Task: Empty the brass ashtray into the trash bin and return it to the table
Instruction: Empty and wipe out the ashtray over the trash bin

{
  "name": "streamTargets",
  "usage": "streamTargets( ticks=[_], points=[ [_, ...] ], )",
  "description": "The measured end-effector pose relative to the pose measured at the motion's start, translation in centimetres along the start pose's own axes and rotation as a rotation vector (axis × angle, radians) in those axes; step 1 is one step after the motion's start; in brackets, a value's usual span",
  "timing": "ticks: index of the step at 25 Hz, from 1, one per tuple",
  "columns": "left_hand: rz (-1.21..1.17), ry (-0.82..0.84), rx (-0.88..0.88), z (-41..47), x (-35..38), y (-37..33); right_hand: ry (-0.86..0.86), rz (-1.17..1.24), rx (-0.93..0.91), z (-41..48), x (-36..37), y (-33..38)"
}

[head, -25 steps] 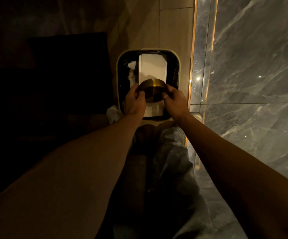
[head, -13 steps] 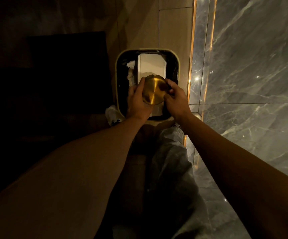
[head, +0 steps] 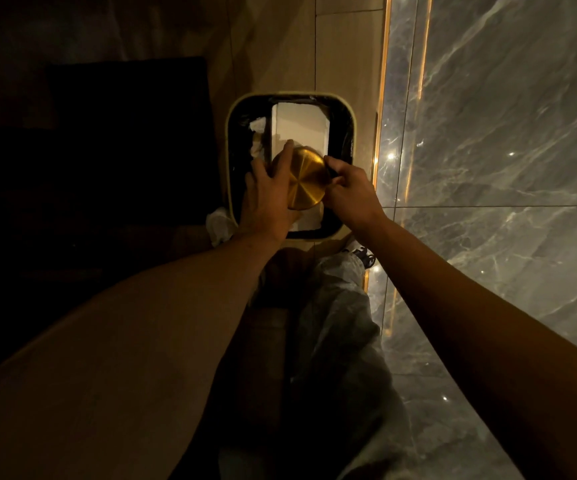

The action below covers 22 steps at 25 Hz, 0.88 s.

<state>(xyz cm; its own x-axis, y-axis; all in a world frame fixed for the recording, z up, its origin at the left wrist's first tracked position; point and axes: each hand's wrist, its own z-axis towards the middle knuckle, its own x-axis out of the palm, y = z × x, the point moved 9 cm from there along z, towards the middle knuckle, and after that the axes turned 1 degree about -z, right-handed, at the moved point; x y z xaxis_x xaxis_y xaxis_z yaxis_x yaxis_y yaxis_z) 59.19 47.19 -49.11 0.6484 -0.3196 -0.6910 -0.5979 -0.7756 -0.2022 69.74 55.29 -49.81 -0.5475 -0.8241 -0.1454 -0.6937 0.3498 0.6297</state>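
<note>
Gripping one brass ashtray (head: pixel 306 180) at frame centre, the left hand (head: pixel 266 195) and right hand (head: pixel 351 192) clasp its opposite edges, holding it base-up over one trash bin (head: pixel 231 140) containing one white box (head: pixel 299 128).

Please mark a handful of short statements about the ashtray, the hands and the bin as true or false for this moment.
1. Both hands hold the brass ashtray over the trash bin. True: the left hand and the right hand grip opposite edges.
2. The ashtray rests on a table. False: it is held above the bin's opening.
3. The bin has a dark liner. True.
4. The bin is empty. False: a white box and crumpled paper lie inside.
5. The ashtray's round brass underside faces the camera. True.
</note>
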Motion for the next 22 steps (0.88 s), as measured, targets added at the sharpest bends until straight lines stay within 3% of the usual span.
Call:
streamTargets(
  ticks=[6, 14, 22],
  points=[
    [0.127, 0.047, 0.149, 0.7, 0.0, -0.9, 0.031, -0.023, -0.096, -1.0, -0.6, 0.1],
    [0.072, 0.118, 0.281, 0.3, -0.8, -1.9, 0.098, -0.866, -0.61, -3.1, 0.4, 1.9],
    [-0.046, 0.137, 0.302, 0.6, -1.7, -2.1, 0.12, -1.153, -0.78, -2.7, 1.1, 2.3]
  ],
)
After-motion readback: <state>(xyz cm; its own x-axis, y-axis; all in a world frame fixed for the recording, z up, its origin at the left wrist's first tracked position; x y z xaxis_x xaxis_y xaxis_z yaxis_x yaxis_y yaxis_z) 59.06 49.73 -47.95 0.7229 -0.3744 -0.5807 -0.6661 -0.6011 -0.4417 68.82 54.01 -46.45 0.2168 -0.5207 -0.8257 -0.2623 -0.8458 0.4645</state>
